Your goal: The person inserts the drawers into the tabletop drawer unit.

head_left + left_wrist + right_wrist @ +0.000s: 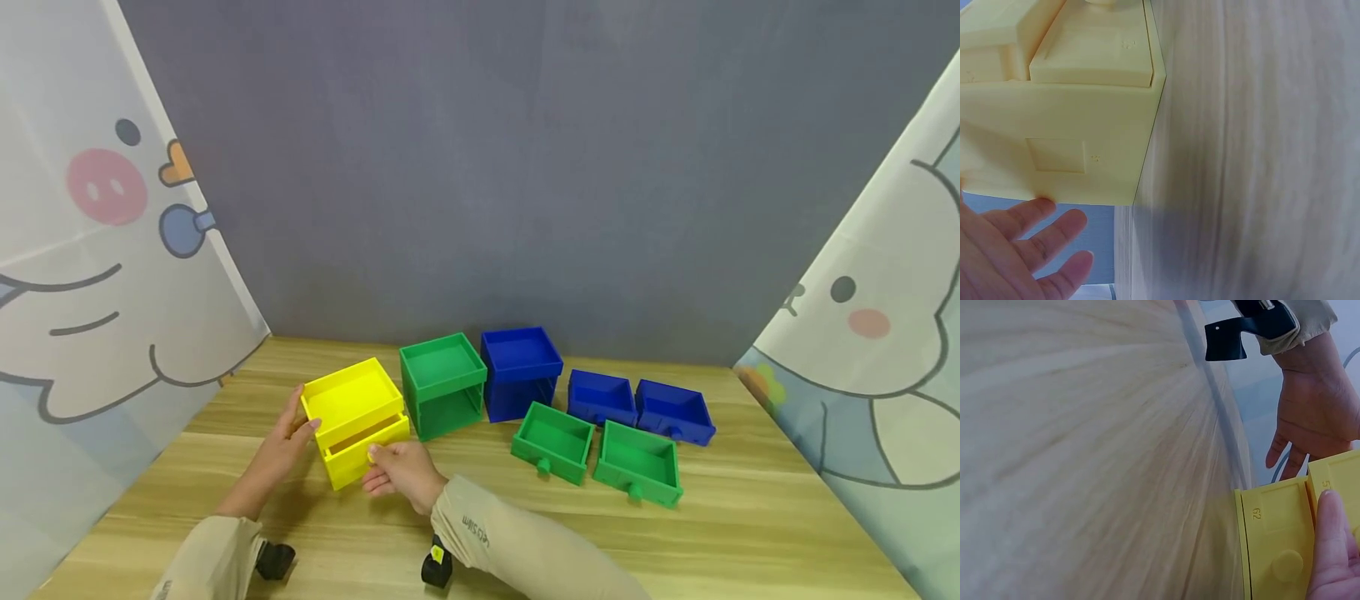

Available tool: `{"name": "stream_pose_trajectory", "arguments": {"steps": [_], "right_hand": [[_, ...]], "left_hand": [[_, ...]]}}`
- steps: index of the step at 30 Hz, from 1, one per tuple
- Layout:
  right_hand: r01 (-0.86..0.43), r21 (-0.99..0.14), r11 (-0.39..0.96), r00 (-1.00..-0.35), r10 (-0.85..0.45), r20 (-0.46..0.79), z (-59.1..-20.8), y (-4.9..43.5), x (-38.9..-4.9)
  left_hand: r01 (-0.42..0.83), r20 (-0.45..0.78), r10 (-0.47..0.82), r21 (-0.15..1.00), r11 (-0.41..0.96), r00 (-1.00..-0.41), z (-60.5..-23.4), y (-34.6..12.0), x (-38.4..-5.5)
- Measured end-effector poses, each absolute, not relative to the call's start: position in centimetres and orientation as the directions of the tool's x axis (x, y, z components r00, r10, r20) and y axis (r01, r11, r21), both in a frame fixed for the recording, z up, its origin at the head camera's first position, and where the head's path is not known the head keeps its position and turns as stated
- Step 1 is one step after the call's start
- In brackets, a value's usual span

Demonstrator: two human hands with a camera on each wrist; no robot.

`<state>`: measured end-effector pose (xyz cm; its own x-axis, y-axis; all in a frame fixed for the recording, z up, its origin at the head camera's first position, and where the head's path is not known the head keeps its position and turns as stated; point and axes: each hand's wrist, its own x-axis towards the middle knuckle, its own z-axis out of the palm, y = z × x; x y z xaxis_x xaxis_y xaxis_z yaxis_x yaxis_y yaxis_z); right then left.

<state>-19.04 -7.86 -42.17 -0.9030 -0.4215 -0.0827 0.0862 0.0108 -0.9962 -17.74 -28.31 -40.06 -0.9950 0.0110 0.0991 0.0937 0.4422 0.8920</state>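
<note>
Yellow cabinet (352,398) at the left of the surface (750,517): lower drawer (1277,526) seated, upper drawer (348,465) (partly out) pinched by right hand (405,472), left hand (288,432) spread alongside; green drawers (555,437) and blue drawers (602,396) lie unfitted.

Around the middle cabinet (450,384): left cabinet (362,427) to the left and slightly before, right cabinet (525,373) just right, front drawers (557,437) and rear drawers (602,393) farther right

Yellow cabinet (1060,115) partly outside both wrist views
</note>
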Motion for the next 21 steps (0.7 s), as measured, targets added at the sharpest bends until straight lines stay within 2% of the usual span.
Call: {"name": "stream_pose_trajectory", "arguments": {"steps": [5,21], "right_hand": [[0.086,-0.996,-0.014,-0.903,-0.424,-0.072,-42.46,-8.07,-19.15],[0.078,-0.995,0.057,-0.901,-0.423,-0.095,-41.95,-8.08,-19.46]], "left_hand": [[0.097,0.103,0.009,0.892,0.442,-0.995,-40.16,-28.24,-17.59],[0.076,0.078,0.013,0.890,0.449,-0.997,-40.01,-28.15,-17.60]]}}
